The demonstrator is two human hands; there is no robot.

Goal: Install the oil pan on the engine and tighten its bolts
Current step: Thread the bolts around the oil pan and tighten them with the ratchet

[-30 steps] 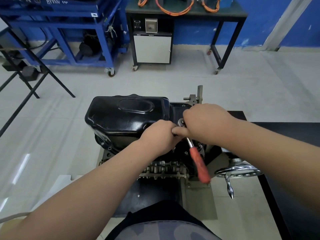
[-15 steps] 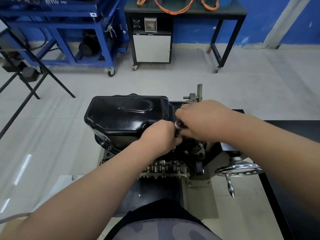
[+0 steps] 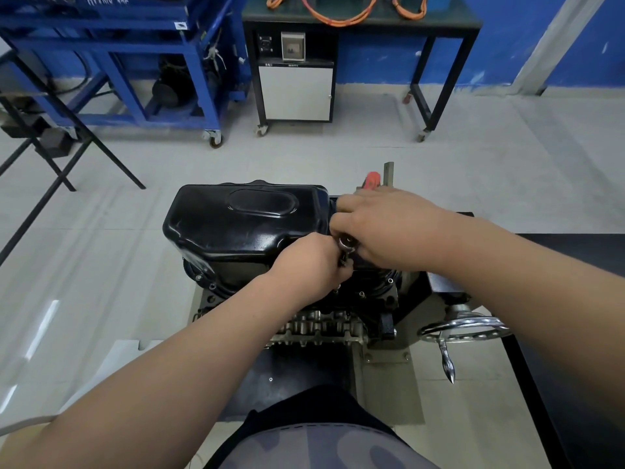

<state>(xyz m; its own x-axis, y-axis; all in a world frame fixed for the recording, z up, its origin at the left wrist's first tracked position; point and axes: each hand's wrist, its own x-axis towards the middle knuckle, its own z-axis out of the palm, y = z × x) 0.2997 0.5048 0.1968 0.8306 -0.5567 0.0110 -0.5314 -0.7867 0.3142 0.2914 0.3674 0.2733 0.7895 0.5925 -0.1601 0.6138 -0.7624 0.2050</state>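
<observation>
Pan (image 3: 243, 225) is seated on the engine (image 3: 318, 328) and a bolt's going tight: left hand (image 3: 309, 262) curled under the ratchet (image 3: 346, 243) head, right hand (image 3: 382, 228) wrapped round its handle, so next, I'd say, a steady sweep, kept square.

Oil pan (image 3: 243, 225) glossy black painted metal; handwheel (image 3: 463, 328) polished chrome; ratchet (image 3: 347, 243) head bright metal, its grip matt red.

Blue wall (image 3: 500, 55), gry flr (image 3: 304, 157), blue cart (image 3: 118, 10)

Glossy black oil pan (image 3: 243, 225) (apparently flush) atop the engine (image 3: 321, 330)
</observation>
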